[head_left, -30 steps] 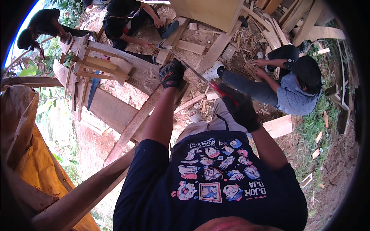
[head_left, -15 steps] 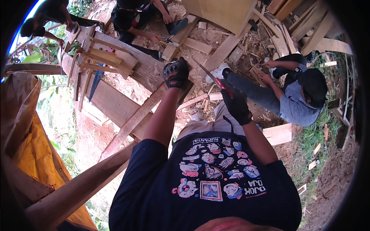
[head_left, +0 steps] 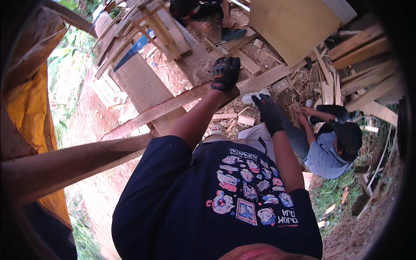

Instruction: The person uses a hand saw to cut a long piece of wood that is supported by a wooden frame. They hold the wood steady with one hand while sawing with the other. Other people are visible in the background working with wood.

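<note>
My left hand, in a black glove with hard knuckle pads, is curled over the upper end of a long, rough-edged wooden strip. The strip slants down to the left across a wide plank; a short piece of wood shows just under my wrist. My right hand, in a dark glove, hovers above a co-worker's outstretched leg, near a pale shoe. Its fingers look extended and apart, and no tool shows in it. The red-handled saw is out of sight.
A blue-bladed saw rests by a wooden frame at upper left. One co-worker sits at right holding wood; another crouches at the top. A plywood sheet, stacked boards and a thick post surround me.
The view has shifted left, so the scene sits further right. The red-handled saw seen in my right hand before no longer shows. My left hand stays on the wooden strip.
</note>
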Motion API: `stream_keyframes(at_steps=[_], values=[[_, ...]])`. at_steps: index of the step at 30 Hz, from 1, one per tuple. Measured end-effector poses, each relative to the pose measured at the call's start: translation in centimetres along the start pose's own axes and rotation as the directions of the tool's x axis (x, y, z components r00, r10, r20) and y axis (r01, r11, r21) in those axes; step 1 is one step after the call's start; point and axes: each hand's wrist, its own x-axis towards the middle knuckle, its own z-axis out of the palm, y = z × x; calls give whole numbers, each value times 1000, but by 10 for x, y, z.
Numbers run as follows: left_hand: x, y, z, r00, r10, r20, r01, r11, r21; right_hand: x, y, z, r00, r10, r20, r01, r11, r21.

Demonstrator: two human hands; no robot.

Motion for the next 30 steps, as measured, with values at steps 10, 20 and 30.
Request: stream_keyframes(at_steps=[10, 20, 30], values=[[-6, 15, -37, 985, -119, -125, 83, 962, -261, 113, -80, -20, 848, -526, 61, 505, 768, -394], [-15, 5, -70, 992, -93, -86, 36, 857, -514, 104, -89, -32, 863, -493, 111, 505, 834, -221], [-212, -86, -216, 968, -190, -165, 170, 977, -130, 116, -147, -92, 934, -354, 48, 357, 931, -75]])
